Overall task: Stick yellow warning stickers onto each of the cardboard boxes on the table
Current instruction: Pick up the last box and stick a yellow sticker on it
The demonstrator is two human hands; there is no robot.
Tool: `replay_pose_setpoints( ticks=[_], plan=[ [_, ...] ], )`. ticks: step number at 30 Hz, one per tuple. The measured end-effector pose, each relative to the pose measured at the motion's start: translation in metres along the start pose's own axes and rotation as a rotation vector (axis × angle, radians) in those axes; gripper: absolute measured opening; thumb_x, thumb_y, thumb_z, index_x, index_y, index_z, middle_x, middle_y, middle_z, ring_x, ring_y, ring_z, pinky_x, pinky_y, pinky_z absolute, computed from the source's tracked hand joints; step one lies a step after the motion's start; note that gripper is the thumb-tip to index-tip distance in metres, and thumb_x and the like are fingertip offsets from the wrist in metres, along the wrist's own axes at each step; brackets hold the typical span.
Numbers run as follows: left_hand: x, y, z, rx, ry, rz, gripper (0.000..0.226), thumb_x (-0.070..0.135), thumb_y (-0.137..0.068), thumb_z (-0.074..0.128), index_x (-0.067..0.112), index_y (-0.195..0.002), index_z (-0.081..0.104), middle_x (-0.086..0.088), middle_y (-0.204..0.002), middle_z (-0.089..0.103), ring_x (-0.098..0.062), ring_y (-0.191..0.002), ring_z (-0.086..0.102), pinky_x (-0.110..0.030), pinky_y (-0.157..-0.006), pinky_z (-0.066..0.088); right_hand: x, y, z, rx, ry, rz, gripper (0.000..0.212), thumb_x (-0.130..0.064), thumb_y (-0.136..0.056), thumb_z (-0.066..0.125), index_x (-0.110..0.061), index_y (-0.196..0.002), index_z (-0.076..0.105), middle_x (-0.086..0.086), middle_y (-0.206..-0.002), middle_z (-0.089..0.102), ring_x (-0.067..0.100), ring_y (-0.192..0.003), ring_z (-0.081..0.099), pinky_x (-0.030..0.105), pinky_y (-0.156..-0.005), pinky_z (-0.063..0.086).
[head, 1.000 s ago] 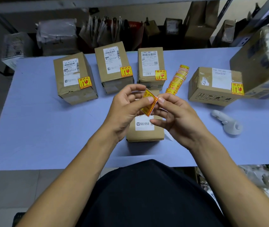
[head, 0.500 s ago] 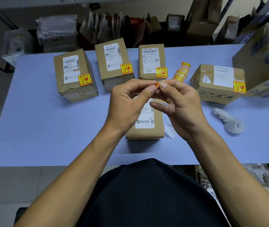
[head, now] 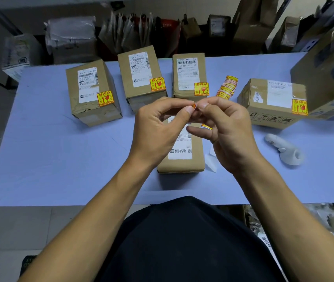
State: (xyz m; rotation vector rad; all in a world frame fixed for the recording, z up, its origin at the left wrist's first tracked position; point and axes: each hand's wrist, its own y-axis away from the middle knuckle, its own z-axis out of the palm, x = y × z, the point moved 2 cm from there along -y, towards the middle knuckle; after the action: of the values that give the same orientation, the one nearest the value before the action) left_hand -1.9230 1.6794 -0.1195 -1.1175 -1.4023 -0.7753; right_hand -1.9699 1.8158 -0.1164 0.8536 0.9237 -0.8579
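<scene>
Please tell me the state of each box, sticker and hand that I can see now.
Left box: stickered.
Second box: stickered.
Third box: stickered.
Right box: stickered.
Near box: no sticker visible.
Sticker: pinched by both hands.
Left hand: pinching.
Right hand: pinching.
Sticker strip: lying on table.

Red characters "易碎品" are showing on the yellow warning stickers (head: 201,88) stuck to the brown cardboard boxes (head: 188,75). One white shipping label (head: 187,72) is reading "159-159-K02-160"; smaller print is staying illegible.
</scene>
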Motion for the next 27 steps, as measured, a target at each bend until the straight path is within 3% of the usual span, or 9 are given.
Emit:
replay_pose_setpoints(
  ticks=[6,19,24,27],
  plan=[
    [0.0,-0.001,-0.001,-0.003,-0.066,0.041,0.011,0.009,-0.09,0.07,0.009,-0.098,0.077,-0.004,-0.091,0.076,-0.017,-0.085,0.073,-0.032,-0.079,0.058,0.001,-0.002,0.001,0.007,0.001,-0.001,0.019,-0.012,-0.089,0.061,-0.016,-0.074,0.072,0.003,-0.07,0.068,0.017,-0.075,0.069,0.026,-0.06,0.058],
    [0.005,-0.001,-0.004,0.001,-0.162,0.074,0.011,0.006,-0.089,0.07,0.01,-0.095,0.078,-0.001,-0.09,0.074,-0.013,-0.086,0.07,-0.03,-0.08,0.057,0.005,-0.005,0.007,0.029,0.114,-0.037,0.02,-0.008,-0.096,0.055,-0.013,-0.079,0.063,-0.004,-0.068,0.065,0.009,-0.071,0.066,0.03,-0.063,0.059],
    [-0.001,0.002,0.0,-0.001,-0.049,-0.016,0.009,0.007,-0.089,0.072,0.007,-0.096,0.078,-0.007,-0.09,0.075,-0.018,-0.083,0.073,-0.04,-0.08,0.059,0.011,-0.005,0.011,0.019,0.156,-0.073,0.017,-0.017,-0.093,0.053,-0.02,-0.077,0.058,-0.007,-0.068,0.061,0.008,-0.071,0.061,0.041,-0.071,0.062],
    [-0.006,0.004,0.002,0.025,0.051,-0.075,0.008,0.008,-0.087,0.073,0.009,-0.094,0.077,-0.007,-0.085,0.077,-0.019,-0.08,0.074,-0.033,-0.077,0.058,0.014,-0.006,0.009,0.008,0.229,-0.107,0.013,-0.02,-0.092,0.052,-0.019,-0.079,0.057,-0.008,-0.07,0.059,0.009,-0.073,0.058,0.035,-0.068,0.06]
  ],
)
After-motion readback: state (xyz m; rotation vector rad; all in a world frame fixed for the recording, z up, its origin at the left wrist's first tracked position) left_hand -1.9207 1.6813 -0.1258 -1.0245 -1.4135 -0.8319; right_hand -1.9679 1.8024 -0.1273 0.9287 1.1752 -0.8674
